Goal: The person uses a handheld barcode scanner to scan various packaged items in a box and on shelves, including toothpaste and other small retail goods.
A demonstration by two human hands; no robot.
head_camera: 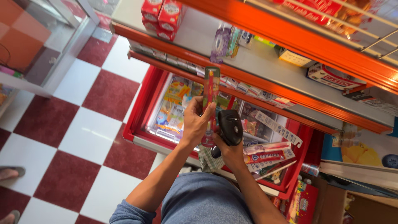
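My left hand [197, 121] grips a long, narrow red and green toothbrush pack [210, 93] and holds it upright in front of the shelves. Right beside it, my right hand [229, 152] holds a black handheld barcode scanner [229, 126], its head close against the lower part of the pack. Both forearms rise from the bottom of the view, over my blue-grey shirt [199, 203].
Orange-edged grey shelves [265, 58] carry red boxes [162, 15], purple toothbrush packs [220, 41] and toothpaste cartons [331, 76]. Below stands a red-framed chest freezer [143, 103] with ice cream packs under glass. More toothpaste boxes [269, 155] lie by my right wrist. Red and white floor tiles [83, 124] spread left.
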